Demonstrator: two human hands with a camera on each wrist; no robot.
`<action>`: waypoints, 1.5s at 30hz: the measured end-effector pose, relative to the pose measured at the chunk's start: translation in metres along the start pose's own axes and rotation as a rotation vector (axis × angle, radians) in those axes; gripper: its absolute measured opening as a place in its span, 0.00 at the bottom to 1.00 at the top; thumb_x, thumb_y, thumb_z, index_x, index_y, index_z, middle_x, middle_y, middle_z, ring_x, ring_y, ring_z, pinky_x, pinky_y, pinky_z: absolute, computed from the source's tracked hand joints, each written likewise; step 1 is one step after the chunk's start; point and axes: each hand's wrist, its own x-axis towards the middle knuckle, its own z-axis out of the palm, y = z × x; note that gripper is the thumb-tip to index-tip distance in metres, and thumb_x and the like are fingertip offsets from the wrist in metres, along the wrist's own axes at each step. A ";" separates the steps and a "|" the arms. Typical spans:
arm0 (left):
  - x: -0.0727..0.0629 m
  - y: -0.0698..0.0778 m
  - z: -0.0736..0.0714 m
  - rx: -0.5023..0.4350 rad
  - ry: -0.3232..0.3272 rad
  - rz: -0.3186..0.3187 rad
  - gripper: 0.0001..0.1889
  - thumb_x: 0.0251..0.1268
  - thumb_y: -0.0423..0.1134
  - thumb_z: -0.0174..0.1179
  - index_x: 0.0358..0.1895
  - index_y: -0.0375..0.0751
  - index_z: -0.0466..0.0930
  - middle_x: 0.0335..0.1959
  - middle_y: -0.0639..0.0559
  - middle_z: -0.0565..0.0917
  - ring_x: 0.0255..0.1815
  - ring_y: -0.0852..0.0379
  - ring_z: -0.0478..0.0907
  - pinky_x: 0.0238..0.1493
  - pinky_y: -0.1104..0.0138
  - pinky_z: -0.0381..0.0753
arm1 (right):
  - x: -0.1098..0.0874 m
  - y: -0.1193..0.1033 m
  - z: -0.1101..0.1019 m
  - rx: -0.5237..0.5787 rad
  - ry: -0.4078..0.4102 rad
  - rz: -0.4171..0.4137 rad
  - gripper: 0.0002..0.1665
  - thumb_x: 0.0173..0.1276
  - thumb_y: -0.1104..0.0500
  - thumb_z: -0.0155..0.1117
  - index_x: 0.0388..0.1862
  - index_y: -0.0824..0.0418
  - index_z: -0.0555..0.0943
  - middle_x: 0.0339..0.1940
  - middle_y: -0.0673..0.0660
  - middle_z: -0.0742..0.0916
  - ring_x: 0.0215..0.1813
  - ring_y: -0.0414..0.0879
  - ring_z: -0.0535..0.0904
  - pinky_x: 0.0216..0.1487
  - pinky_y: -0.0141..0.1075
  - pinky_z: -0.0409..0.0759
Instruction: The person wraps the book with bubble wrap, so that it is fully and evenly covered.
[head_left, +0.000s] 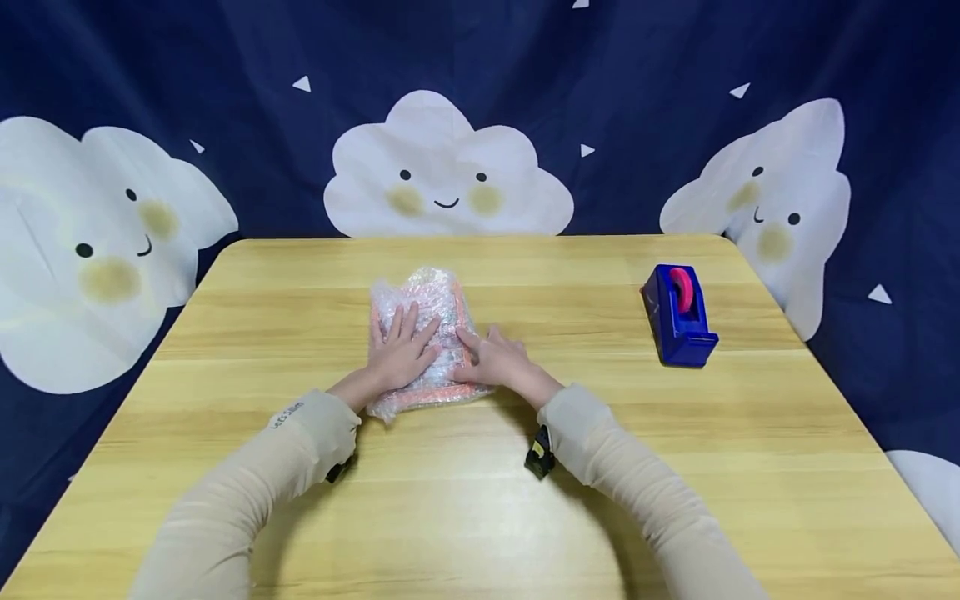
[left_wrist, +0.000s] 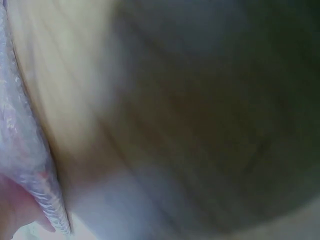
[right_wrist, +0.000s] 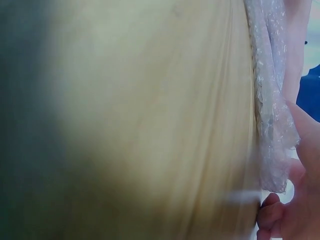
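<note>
Near the middle of the table lies a flat bubble-wrapped package (head_left: 442,300), with orange-pink edges showing through the clear wrap. What is inside cannot be made out. My left hand (head_left: 401,358) rests on its top, fingers spread and pointing away from me. At the package's right edge, my right hand (head_left: 498,360) touches the wrap with thumb and index finger, the other fingers lying beside it. In the left wrist view the bubble wrap (left_wrist: 20,130) shows along the left side; in the right wrist view fingers (right_wrist: 272,215) bend down near the tabletop beside the wrap.
A blue tape dispenser (head_left: 678,321) with a pink roll stands on the right part of the wooden table (head_left: 480,500). Behind the table hangs a dark blue cloth (head_left: 637,67) with white clouds.
</note>
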 end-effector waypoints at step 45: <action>0.040 0.010 -0.012 -0.061 -0.028 0.131 0.31 0.69 0.59 0.36 0.72 0.54 0.45 0.72 0.40 0.32 0.71 0.39 0.28 0.62 0.42 0.18 | -0.003 0.014 -0.022 -0.054 0.005 0.093 0.52 0.55 0.30 0.56 0.73 0.48 0.50 0.52 0.58 0.80 0.56 0.54 0.73 0.59 0.61 0.58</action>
